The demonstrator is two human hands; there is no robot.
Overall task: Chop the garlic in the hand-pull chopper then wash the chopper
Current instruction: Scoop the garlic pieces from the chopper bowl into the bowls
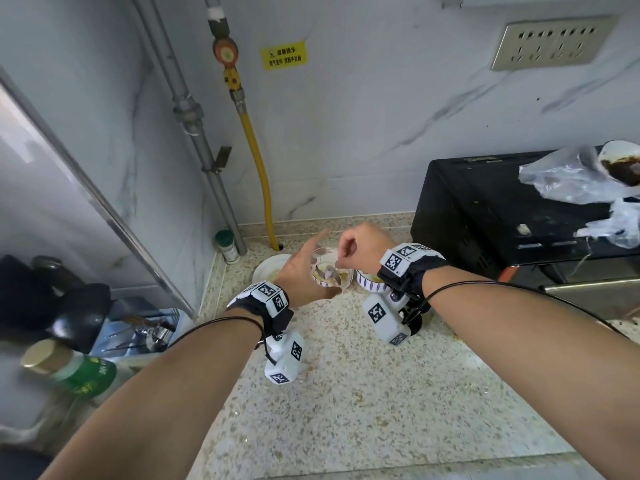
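Granite-like speckled counter (381, 393) lies under both hands, near the back wall. The left hand (298, 268) holds a small clear chopper cup (322, 252) just above the counter, thumb curled round its near side and fingers stretched along its far side, with garlic cloves (328, 271) inside. The right hand (360, 244) is curled over the cup, its fingertips (341, 263) pressed together on a small bit too tiny to name, just beside a patterned bowl (372, 285).

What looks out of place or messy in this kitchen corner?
On top of the black appliance at the right lie crumpled plastic bags and a bowl smeared with brown sauce, an odd place for them. A few yellowish scraps lie scattered on the speckled countertop. Nothing looks broken.
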